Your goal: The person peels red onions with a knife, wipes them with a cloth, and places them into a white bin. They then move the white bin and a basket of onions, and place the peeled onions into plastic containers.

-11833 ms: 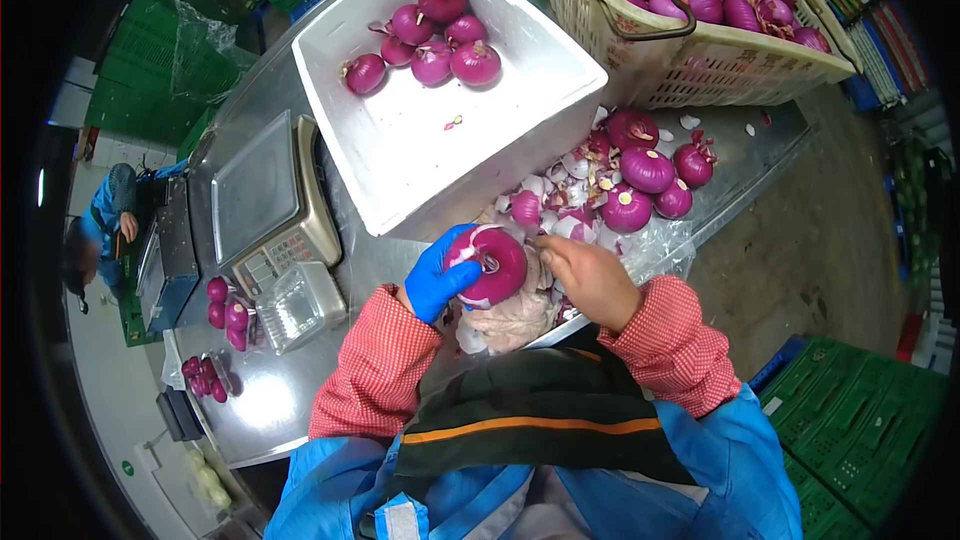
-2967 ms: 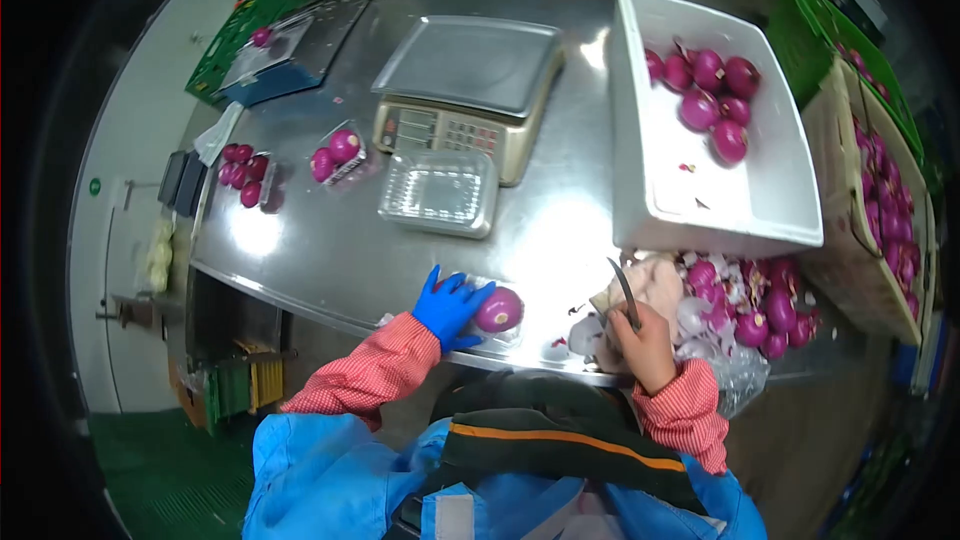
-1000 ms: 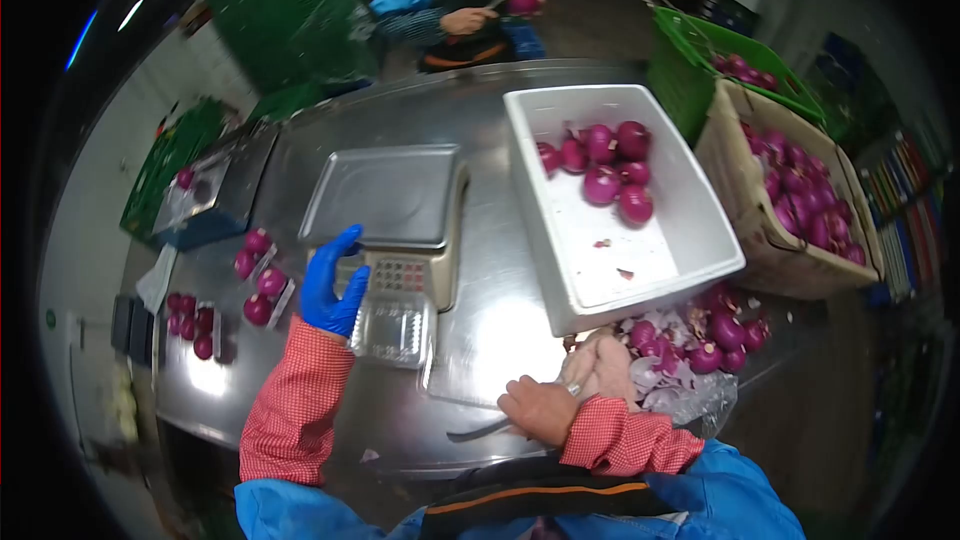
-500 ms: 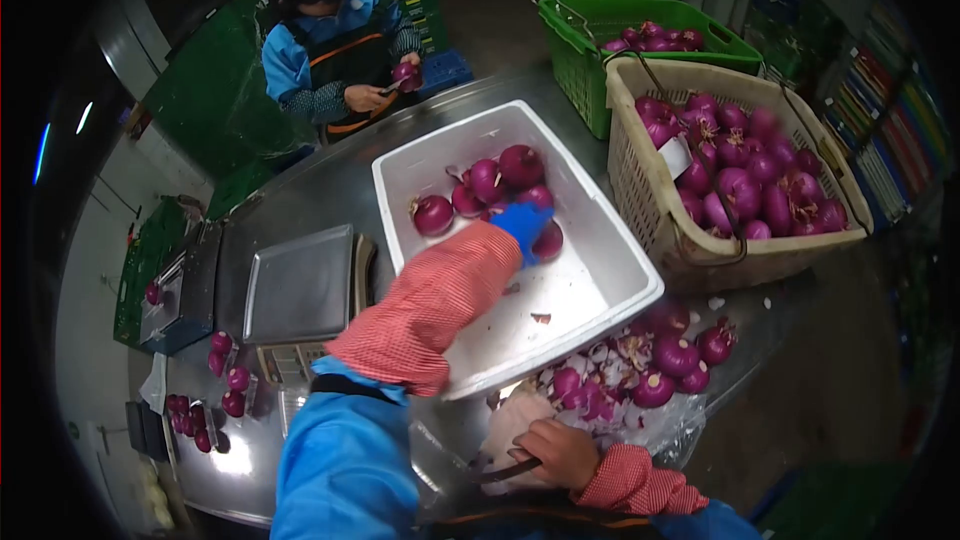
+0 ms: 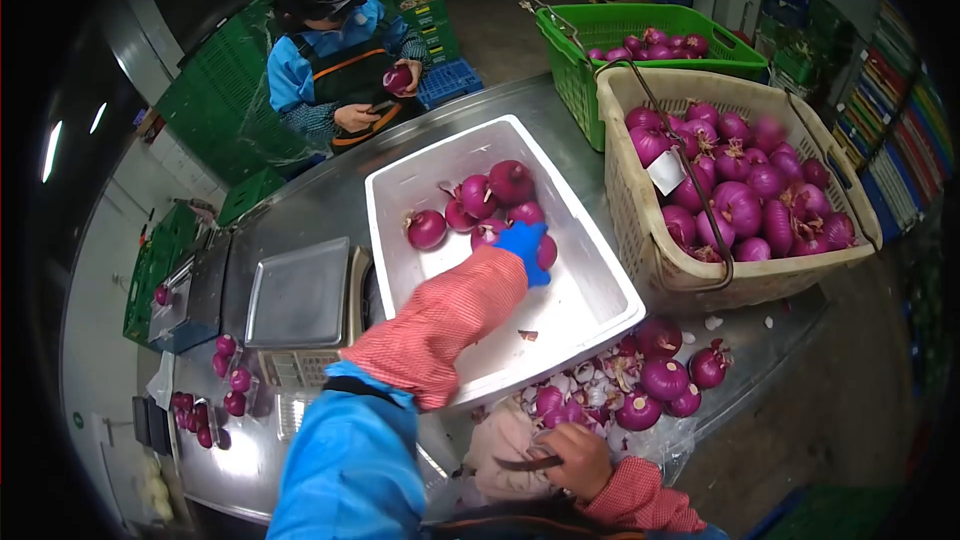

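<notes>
The left hand [image 5: 524, 248] is over onions [image 5: 478, 198] toward the white box [image 5: 585, 285]'s far edge, grip hidden; the right hand [image 5: 582, 460] pinches a knife [image 5: 525, 464] above cloth [image 5: 497, 438] near the desk [image 5: 315, 202]'s front edge.

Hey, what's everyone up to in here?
A person's blue-gloved left hand reaches among purple onions in a white box; its grip is unclear. The bare right hand holds a knife. Across the metal table, a co-worker holds another onion. Loose onions and peeled skins lie beside the box.
</notes>
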Tool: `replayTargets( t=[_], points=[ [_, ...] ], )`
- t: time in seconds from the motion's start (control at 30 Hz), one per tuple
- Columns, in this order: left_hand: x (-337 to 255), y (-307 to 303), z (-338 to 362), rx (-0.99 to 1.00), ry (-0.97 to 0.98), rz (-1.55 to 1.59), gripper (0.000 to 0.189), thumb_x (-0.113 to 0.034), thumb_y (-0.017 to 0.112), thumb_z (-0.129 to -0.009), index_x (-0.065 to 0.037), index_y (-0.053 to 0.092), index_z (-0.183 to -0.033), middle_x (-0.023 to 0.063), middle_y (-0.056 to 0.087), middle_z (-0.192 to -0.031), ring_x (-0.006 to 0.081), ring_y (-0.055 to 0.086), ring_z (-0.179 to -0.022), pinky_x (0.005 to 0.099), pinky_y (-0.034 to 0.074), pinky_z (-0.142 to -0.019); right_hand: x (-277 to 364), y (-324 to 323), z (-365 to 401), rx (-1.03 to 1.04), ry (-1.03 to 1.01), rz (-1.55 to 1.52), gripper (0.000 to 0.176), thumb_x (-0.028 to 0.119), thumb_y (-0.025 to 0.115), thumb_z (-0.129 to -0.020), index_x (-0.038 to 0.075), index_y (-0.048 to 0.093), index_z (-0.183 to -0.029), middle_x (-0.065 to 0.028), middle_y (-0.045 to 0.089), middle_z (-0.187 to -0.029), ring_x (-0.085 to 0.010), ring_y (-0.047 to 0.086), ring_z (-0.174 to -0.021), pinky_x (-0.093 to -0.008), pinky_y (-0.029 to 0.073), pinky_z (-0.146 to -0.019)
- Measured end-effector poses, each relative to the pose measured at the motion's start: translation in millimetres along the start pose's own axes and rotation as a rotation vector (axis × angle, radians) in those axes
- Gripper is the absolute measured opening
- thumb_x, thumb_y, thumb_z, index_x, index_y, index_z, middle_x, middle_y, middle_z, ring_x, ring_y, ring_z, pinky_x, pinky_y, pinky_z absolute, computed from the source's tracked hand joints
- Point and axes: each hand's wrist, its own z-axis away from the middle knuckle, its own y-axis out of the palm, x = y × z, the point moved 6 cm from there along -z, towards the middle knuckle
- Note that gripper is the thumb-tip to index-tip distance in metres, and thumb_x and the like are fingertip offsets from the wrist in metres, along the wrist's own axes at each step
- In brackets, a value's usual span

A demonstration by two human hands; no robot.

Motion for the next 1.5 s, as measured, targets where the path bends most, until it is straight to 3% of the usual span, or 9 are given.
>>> replayTargets(
  t=[0.13, 0.2, 0.3, 0.37, 0.5, 0.67, 0.77, 1.13, 1.5],
  points=[
    [4.5, -56.6, 66.7, -0.048, 0.037, 1.055, 0.089, -0.032, 0.087, -0.069, -0.011, 0.039, -0.141, 0.0152, 0.053, -0.132, 0.0351, 0.058, -0.117, 0.0509, 0.056, -0.087, -4.0, -17.5, 4.1, -0.039, 0.216, -0.1, 0.012, 0.01, 0.067, -0.08, 0.006, 0.067, -0.091, -0.0096, 0.063, -0.078, -0.0303, 0.064, -0.07, -0.0369, 0.05, -0.061],
    [-19.1, -80.9, 134.2, 0.204, 0.029, 1.623, 0.077, -0.035, 0.076, -0.083, -0.012, 0.036, -0.144, 0.0134, 0.053, -0.132, 0.0331, 0.058, -0.117, 0.0547, 0.055, -0.089, -10.0, -25.4, 5.4, -0.157, 0.394, -0.231, 0.012, 0.012, 0.061, -0.089, 0.003, 0.066, -0.095, -0.012, 0.064, -0.076, -0.0272, 0.064, -0.068, -0.0352, 0.049, -0.061],
    [-30.8, -76.6, 212.6, 0.374, 0.015, 2.104, 0.072, -0.03, 0.073, -0.085, -0.012, 0.036, -0.144, 0.0174, 0.049, -0.138, 0.0374, 0.056, -0.122, 0.056, 0.054, -0.093, -23.7, -29.1, 7.5, -0.191, 0.606, -0.431, 0.018, 0.016, 0.055, -0.095, 0.001, 0.065, -0.101, -0.0132, 0.063, -0.074, -0.0238, 0.062, -0.066, -0.0339, 0.047, -0.061],
    [-41.8, -71.2, 248.8, 0.337, 0.151, 2.113, 0.074, -0.026, 0.074, -0.084, -0.01, 0.035, -0.145, 0.0176, 0.048, -0.139, 0.0371, 0.056, -0.122, 0.0515, 0.057, -0.09, -11.1, -37.7, -1.0, -0.183, 0.53, -0.365, 0.019, 0.015, 0.054, -0.096, 0.001, 0.065, -0.105, -0.0138, 0.062, -0.074, -0.0247, 0.062, -0.067, -0.034, 0.047, -0.062],
    [-43.6, -45.1, 301.9, 0.207, 0.042, 2.048, 0.079, -0.028, 0.076, -0.081, -0.008, 0.034, -0.144, 0.0171, 0.049, -0.135, 0.0329, 0.058, -0.119, 0.045, 0.06, -0.084, 57.4, -52.6, -22.2, -0.214, 0.1, 0.003, 0.023, 0.007, 0.06, -0.086, 0.004, 0.065, -0.108, -0.0137, 0.065, -0.086, -0.0322, 0.064, -0.071, -0.0375, 0.051, -0.064],
    [-43.9, -22.3, 340.2, 0.087, -0.077, 1.968, 0.077, -0.037, 0.075, -0.081, -0.007, 0.037, -0.141, 0.0145, 0.052, -0.131, 0.0278, 0.059, -0.116, 0.0399, 0.061, -0.082, 100.8, -36.4, -23.3, -0.116, -0.171, 0.366, 0.038, 0.004, 0.065, -0.073, 0.002, 0.065, -0.111, -0.007, 0.053, -0.074, -0.0219, 0.06, -0.066, -0.0336, 0.048, -0.056],
    [-51.8, -14.7, 346.0, 0.183, -0.069, 1.894, 0.077, -0.037, 0.075, -0.082, -0.005, 0.037, -0.141, 0.0141, 0.052, -0.131, 0.0267, 0.059, -0.116, 0.0378, 0.06, -0.08, 99.5, -26.0, -19.2, -0.083, -0.176, 0.441, 0.035, 0.006, 0.064, -0.075, 0.001, 0.064, -0.11, -0.0063, 0.054, -0.075, -0.0209, 0.06, -0.066, -0.0323, 0.049, -0.056],
    [-50.7, -2.0, 355.4, -0.197, 0.083, 1.517, 0.08, -0.027, 0.08, -0.079, -0.003, 0.036, -0.141, 0.0128, 0.05, -0.133, 0.0237, 0.052, -0.123, 0.038, 0.044, -0.105, 69.0, -29.0, 6.2, -0.114, -0.012, 0.449, 0.037, 0.007, 0.063, -0.077, 0.003, 0.063, -0.113, -0.0084, 0.059, -0.078, -0.0234, 0.064, -0.069, -0.0344, 0.052, -0.06],
    [-50.0, 0.9, 352.9, -0.224, 0.069, 1.335, 0.087, -0.02, 0.084, -0.074, -0.004, 0.032, -0.142, 0.0124, 0.045, -0.136, 0.0232, 0.051, -0.123, 0.0362, 0.046, -0.101, 64.1, -26.0, -4.8, -0.114, 0.284, -0.31, 0.03, 0.022, 0.065, -0.089, 0.001, 0.06, -0.11, -0.0171, 0.066, -0.095, -0.0355, 0.067, -0.084, -0.0392, 0.052, -0.075]
  ],
)
